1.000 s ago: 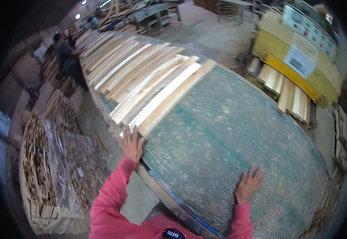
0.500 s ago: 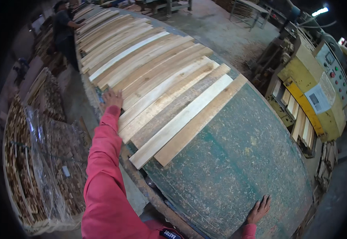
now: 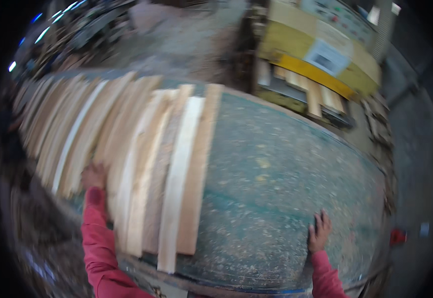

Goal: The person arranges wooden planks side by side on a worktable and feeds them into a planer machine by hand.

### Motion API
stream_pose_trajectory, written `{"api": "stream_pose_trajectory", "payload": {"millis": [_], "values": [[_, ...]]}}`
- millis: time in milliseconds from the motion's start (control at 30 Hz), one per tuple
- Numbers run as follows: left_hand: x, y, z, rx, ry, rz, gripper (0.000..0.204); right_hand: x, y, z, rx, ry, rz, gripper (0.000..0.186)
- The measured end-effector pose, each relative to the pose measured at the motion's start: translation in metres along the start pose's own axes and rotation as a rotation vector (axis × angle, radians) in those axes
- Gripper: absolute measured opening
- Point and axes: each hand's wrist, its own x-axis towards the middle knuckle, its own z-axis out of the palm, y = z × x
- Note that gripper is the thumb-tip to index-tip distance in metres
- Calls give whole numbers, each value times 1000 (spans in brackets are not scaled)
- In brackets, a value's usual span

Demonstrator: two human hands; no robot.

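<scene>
Narrow wooden boards lie side by side in a long row across a worn green table (image 3: 276,169). My left hand (image 3: 93,176) rests at the near ends of boards in the middle of the row, fingers apart, somewhat blurred. A pale board (image 3: 181,174) juts nearest to me, and a tan board (image 3: 200,174) beside it ends the row on the right. Well to the right of the boards, my right hand (image 3: 320,232) lies on the tabletop with its fingers spread and nothing in it.
Beyond the table's far edge stands a yellow machine (image 3: 316,47) with boards (image 3: 316,97) in its opening. A blurred person (image 3: 15,134) is at the far left. Stacked wood (image 3: 42,238) lies left below the table. A small red object (image 3: 398,237) is on the right-hand floor.
My view has swung right, so the boards appear farther left and the machine nearer the middle. Both hands stay on the work surface, the left by the board ends.
</scene>
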Motion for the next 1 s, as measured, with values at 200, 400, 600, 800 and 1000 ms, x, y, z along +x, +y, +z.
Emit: {"api": "stream_pose_trajectory", "payload": {"millis": [200, 400, 600, 800, 1000], "values": [[70, 70, 40, -94, 84, -212, 94, 2, 5, 0, 2, -26, 75, 48], [42, 80, 39, -57, 180, -185, 104, 3, -4, -10, -31, -98, 83, 52], [-79, 161, 10, -63, 169, -34, 98, -3, 0, -11, 60, -80, 18, 66], [-241, 279, -21, -155, 245, 1, 99, -11, 29, -2, 476, 38, -12, 83], [-380, 337, -51, -257, 155, 81, 101, -70, 25, -28, 384, -32, 35, 94]]}}
